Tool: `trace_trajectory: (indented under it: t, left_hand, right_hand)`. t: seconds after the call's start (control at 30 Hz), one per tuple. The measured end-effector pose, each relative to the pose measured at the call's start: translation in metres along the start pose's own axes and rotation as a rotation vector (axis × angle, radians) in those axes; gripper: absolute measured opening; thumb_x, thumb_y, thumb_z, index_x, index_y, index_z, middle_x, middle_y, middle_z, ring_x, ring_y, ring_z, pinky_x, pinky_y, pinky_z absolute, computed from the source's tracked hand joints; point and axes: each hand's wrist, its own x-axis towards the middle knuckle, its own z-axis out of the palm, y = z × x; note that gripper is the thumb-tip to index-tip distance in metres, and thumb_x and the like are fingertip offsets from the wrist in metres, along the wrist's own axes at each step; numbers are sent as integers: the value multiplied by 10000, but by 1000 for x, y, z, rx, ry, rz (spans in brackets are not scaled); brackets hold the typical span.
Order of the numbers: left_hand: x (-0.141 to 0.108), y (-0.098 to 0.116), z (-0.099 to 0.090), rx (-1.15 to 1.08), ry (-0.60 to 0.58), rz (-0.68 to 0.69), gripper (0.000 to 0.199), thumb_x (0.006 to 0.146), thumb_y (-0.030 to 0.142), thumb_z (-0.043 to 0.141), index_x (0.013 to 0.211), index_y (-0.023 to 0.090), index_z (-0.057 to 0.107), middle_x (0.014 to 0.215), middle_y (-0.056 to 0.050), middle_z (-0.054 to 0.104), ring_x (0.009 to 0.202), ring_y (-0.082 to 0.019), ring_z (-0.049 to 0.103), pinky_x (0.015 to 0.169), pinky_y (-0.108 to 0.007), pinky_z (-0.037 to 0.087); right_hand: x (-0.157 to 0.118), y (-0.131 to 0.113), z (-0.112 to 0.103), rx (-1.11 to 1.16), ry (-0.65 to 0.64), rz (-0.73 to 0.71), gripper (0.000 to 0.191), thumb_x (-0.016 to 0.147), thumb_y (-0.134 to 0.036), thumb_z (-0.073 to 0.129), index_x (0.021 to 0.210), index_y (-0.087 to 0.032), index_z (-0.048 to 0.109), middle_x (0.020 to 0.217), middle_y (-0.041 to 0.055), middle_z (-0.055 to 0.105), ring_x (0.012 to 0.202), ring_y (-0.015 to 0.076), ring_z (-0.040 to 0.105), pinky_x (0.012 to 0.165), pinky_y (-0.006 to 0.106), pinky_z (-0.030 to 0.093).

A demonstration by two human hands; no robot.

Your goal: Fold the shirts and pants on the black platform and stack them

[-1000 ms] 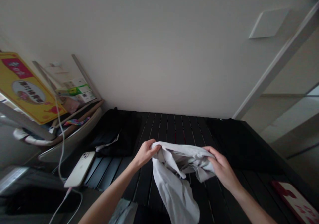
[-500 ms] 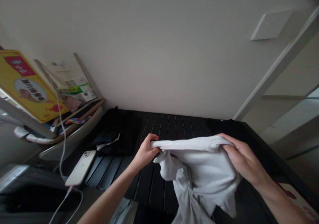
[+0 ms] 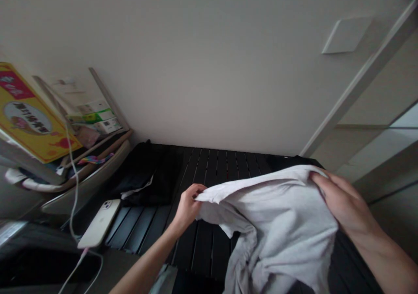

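Observation:
A light grey cloth garment point(image 3: 281, 220) hangs between my two hands, its upper edge stretched from one to the other. My left hand point(image 3: 189, 202) pinches the left end of that edge. At the other end, my right hand point(image 3: 339, 198) grips the cloth, with its fingertips hidden behind or inside the fabric. Below the edge the garment falls in loose folds over the black slatted table point(image 3: 196, 241). I cannot tell what kind of garment it is.
Folded black cloth point(image 3: 150, 176) lies on the table's left side. Beside it is a white phone point(image 3: 99, 224) with a charging cable point(image 3: 76, 189). A yellow box point(image 3: 35, 119) stands in a rack at left. Behind the table rises a wall point(image 3: 212, 67), with a switch plate point(image 3: 348, 35).
My right hand has moved right and slightly up. My hands are farther apart, the cloth's edge slants upward to the right, and more of the garment is spread out. The view has shifted slightly.

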Motion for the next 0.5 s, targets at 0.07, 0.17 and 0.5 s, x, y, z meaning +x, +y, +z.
trace_trajectory:
  t: [0.07, 0.17, 0.5]
  left_hand:
    - [5, -4, -20, -77, -42, -58, 175, 706, 154, 502, 834, 140, 620, 786, -24, 633, 741, -153, 564, 625, -215, 391]
    - [3, 1, -46, -126, -269, -151, 208, 765, 286, 578, 902, 132, 602, 731, 3, 597, 649, -117, 506, 558, -192, 335]
    - [98, -2, -67, 394, -121, -21, 266, 839, 354, 545, 980, 148, 640, 916, -57, 645, 857, -195, 578, 773, -291, 443]
  right_hand:
    - [13, 13, -10, -76, -171, -4, 416, 827, -595, 503, 879, -222, 679, 843, 45, 699, 849, 250, 628, 739, 323, 509]
    - [15, 35, -12, -151, -540, 48, 437, 807, -598, 541, 694, -187, 636, 696, 18, 643, 676, 196, 583, 594, 276, 462]
    - [84, 52, 15, -485, -309, -28, 505, 868, -590, 433, 845, -148, 675, 818, 102, 677, 790, 249, 613, 702, 354, 481]
